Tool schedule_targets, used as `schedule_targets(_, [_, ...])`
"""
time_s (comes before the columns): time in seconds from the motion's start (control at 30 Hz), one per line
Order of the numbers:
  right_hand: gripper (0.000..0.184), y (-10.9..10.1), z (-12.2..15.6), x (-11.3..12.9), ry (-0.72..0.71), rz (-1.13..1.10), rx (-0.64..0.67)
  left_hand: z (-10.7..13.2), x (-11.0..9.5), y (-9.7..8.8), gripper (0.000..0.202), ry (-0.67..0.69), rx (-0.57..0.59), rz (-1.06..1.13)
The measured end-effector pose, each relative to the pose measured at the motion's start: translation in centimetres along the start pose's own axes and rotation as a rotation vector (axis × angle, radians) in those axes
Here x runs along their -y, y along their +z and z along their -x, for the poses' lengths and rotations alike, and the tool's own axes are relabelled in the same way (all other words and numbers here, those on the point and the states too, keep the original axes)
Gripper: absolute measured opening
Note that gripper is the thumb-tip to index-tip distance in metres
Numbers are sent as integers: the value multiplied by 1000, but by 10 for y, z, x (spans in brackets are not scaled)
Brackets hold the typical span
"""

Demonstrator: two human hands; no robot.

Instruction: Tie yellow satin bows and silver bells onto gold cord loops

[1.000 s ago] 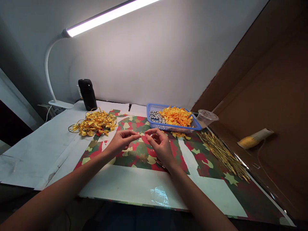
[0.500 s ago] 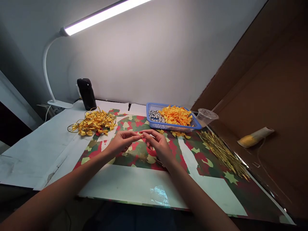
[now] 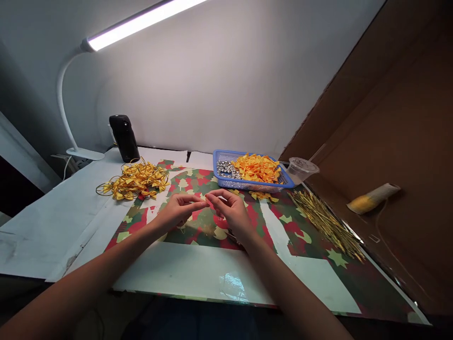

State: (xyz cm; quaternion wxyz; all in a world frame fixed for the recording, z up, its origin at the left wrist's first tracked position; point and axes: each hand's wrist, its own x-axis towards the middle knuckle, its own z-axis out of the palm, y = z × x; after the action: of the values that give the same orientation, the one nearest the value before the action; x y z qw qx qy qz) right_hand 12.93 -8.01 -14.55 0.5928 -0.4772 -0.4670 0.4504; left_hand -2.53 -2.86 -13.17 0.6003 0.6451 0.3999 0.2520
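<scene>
At the far left of the frame stands a white desk lamp (image 3: 61, 89), its lit tube slanting across the top. Right of its base is a black tumbler-shaped object (image 3: 124, 138), slightly tilted in view. In front of it, left of centre, lies a tangled pile of yellow ribbon bows (image 3: 139, 179) with gold cord loops.

Near the middle of the frame is my left hand (image 3: 178, 208), with thumb and forefinger pressed together at the tips. A thin cord (image 3: 182, 229) hangs just under it. My right hand (image 3: 231, 209) meets it from the other side, its thumb and forefinger also pinched together, the tips touching or almost touching the left ones. What they pinch is too small for me to tell. Below both hands is the red and green patterned paper (image 3: 203, 227).

Right of centre, behind my right hand, a blue plastic basket (image 3: 247, 184) contains silver beads (image 3: 228, 169) and orange-yellow bows (image 3: 257, 167); a few loose bows (image 3: 264, 196) lie before it. Just beside it is a clear plastic cup (image 3: 300, 170), then a bundle of gold cords (image 3: 325, 224), and at the right a yellow thread cone (image 3: 371, 199).
</scene>
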Motion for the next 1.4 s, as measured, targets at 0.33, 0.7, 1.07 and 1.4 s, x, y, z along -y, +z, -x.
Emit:
schedule_targets(0.33, [27,0,2,4,11,4,4,-1,2,-1,44,6,6,-15])
schedule_targets(0.7, [28,-2,0,2,-24,9,-51,-1,3,0,40,-8,-3,-24])
schedule_targets(1.07, [22,-3,1,1,-37,103,22,-2,8,-5,38,21,-19,5])
schedule_targets(1.4, [19,-3,0,-3,-89,159,7,-2,6,-4,37,19,-17,-2])
